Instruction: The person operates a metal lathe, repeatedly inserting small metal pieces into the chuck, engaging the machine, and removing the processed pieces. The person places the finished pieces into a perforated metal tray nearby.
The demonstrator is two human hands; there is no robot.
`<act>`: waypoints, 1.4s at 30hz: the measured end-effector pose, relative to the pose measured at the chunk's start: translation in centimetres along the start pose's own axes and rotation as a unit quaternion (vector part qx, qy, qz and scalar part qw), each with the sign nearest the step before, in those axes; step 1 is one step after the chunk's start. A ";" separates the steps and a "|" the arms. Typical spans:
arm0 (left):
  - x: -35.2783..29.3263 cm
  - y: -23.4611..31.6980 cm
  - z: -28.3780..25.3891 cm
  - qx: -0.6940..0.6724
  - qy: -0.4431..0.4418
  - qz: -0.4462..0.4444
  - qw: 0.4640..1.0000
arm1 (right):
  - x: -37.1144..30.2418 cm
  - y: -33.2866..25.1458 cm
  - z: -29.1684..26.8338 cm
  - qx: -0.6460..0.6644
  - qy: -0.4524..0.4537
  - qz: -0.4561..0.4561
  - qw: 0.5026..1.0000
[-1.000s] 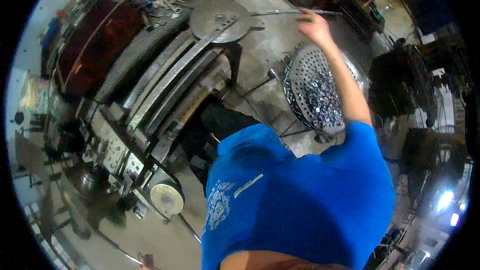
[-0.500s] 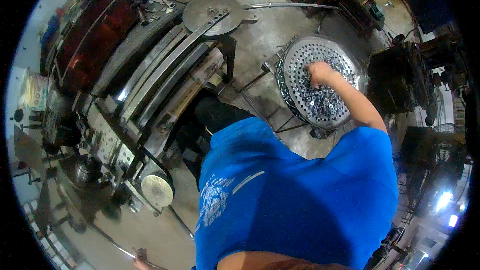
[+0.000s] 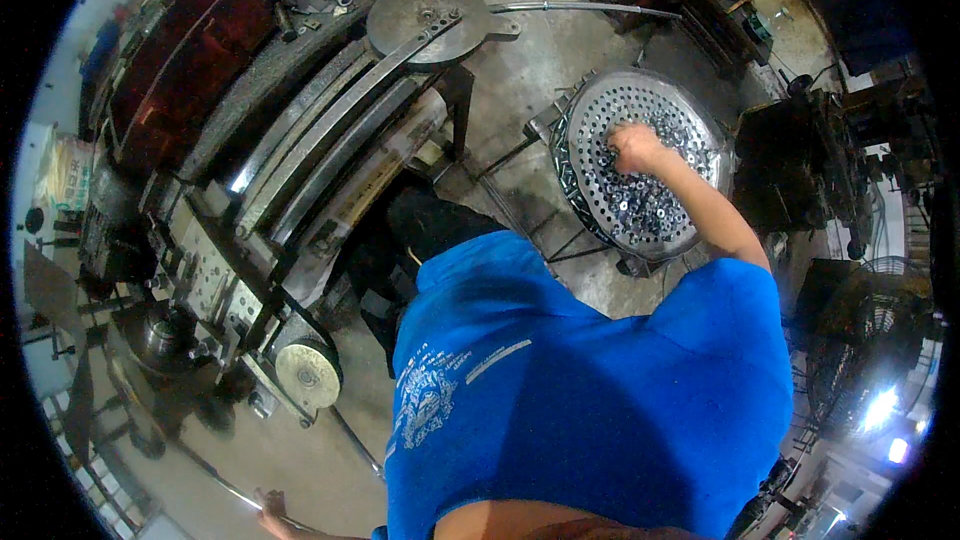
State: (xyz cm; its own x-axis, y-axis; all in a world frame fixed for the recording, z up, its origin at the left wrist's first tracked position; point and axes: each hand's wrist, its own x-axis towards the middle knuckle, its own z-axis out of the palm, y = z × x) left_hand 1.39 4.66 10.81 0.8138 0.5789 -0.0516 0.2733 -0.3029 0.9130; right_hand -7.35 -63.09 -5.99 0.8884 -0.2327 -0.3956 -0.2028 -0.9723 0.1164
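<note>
The head view shows the right hand [image 3: 636, 148] pressed down into the small shiny metal rings [image 3: 640, 202] heaped in the round perforated metal tray [image 3: 600, 100], fingers curled into the pile; whether they grip any cannot be told. The rings lie directly under and just nearer the person than that hand, while the left hand [image 3: 268, 506], far from the tray at the lower edge, grasps a thin metal rod [image 3: 215, 480].

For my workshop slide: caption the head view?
Right hand reaches into small metal rings piled on a perforated round tray.
</note>
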 end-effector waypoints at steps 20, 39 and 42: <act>13.8 -11.1 -11.7 0.655 -0.025 0.213 0.725 | -0.8 -3.3 -3.8 0.211 0.121 0.065 0.968; 2.4 8.6 19.5 -0.231 -0.424 0.186 0.856 | 5.6 -35.8 -25.9 0.338 0.294 -0.614 0.650; 3.1 7.8 19.1 -0.309 -0.423 0.142 0.840 | 6.2 -36.9 -26.0 0.375 0.262 -0.612 0.646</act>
State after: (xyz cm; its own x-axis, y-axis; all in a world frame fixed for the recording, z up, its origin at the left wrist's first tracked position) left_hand 15.80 -10.39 10.00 0.9458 -0.2750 0.1729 -0.0989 0.2635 0.9596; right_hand 16.33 -28.09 10.94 0.5501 0.5683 0.6119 0.8149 -0.2052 -0.5421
